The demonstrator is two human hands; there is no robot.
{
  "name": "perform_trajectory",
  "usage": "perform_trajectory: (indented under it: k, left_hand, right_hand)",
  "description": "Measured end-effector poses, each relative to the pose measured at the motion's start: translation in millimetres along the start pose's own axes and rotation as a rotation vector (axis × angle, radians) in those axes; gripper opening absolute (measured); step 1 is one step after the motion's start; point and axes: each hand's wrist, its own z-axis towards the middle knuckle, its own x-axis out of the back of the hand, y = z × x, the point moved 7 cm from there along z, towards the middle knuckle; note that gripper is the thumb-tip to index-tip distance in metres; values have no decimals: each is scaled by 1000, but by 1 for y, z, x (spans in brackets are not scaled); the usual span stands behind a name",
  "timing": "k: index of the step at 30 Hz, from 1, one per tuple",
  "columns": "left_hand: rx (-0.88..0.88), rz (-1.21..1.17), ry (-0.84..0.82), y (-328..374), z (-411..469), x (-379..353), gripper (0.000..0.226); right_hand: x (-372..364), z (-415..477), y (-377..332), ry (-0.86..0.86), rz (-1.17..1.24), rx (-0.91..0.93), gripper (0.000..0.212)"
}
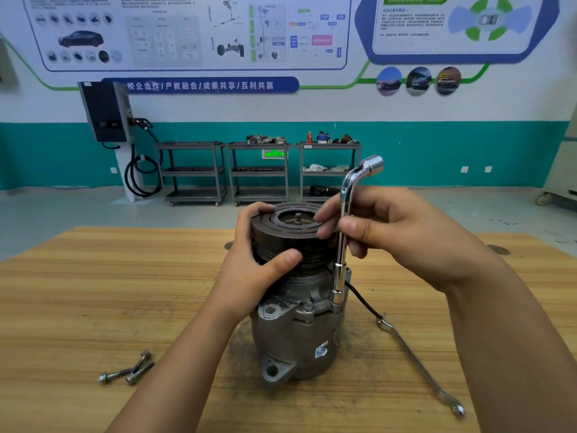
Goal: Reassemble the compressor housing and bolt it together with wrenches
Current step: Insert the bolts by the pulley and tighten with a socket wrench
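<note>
Your left hand (262,270) grips the pulley (290,232); your right hand (390,232) holds the socket wrench (342,245) upright against the compressor housing (296,339).
Housing stands upright on the table (93,292); two loose bolts (128,370) lie front-left, a spanner (418,364) at right.

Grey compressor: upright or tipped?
Upright: the grey metal compressor stands on end on the wooden table, dark round pulley on top.

My left hand (259,260) is round the pulley (290,239) and my right hand (390,232) holds the socket wrench (340,276) upright against the compressor (293,335), so that flank's crowded, cable (362,298) and flat wrench (415,360) lying just beyond, loose bolts (125,370) front-left, open table (93,292) far left.
</note>
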Motion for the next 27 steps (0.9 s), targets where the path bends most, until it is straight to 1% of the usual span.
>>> perform_trajectory:
  k: [2, 3, 6, 8, 9, 10, 11, 12, 14, 15, 17, 19, 20, 22, 23, 24, 27]
  left_hand:
    - [1, -4, 3, 0, 0, 0, 65]
    - [-3, -1, 4, 0, 0, 0, 64]
    - [-3, 1, 3, 0, 0, -1, 64]
    - [-3, -1, 3, -1, 0, 0, 63]
    - [-3, 0, 4, -1, 0, 0, 64]
    - [-3, 1, 5, -2, 0, 0, 64]
    - [-3, 3, 6, -2, 0, 0, 64]
    - [-3, 3, 7, -2, 0, 0, 64]
    - [-2, 1, 6, -2, 0, 0, 63]
    - [-1, 0, 5, -2, 0, 0, 62]
    - [-1, -2, 4, -2, 0, 0, 63]
    - [0, -2, 2, -2, 0, 0, 63]
    - [1, -2, 0, -2, 0, 0, 64]
    - [2, -1, -2, -3, 0, 0, 64]
    - [2, 0, -3, -3, 0, 0, 65]
    - [0, 1, -3, -2, 1, 0, 64]
    - [-3, 2, 0, -2, 0, 0, 64]
  right_hand:
    - [-2, 0, -1, -28, 11, -4, 24]
    - [-2, 2, -2, -14, 5, -11, 22]
    - [1, 4, -2, 84, 26, 2, 6]
    - [1, 5, -2, 135, 8, 5, 24]
    - [0, 5, -2, 146, -10, 8, 25]
    - [-1, 5, -2, 140, -14, 13, 19]
    - [-3, 5, -2, 113, -7, 16, 8]
    - [-3, 5, -2, 88, 3, 15, 10]
    - [-6, 3, -3, 21, 16, 14, 22]
    - [-6, 3, -3, 8, 18, 13, 23]
    - [-6, 4, -4, 15, 23, 17, 21]
    - [-5, 5, -6, 66, 43, 20, 11]
    - [-3, 5, -5, 101, 31, 21, 10]
    - [2, 5, -6, 177, -37, 25, 32]
    - [5, 4, -6, 206, -55, 33, 37]
    - [6, 4, -6, 216, -51, 37, 34]
    - [2, 3, -8, 137, 23, 63, 9]
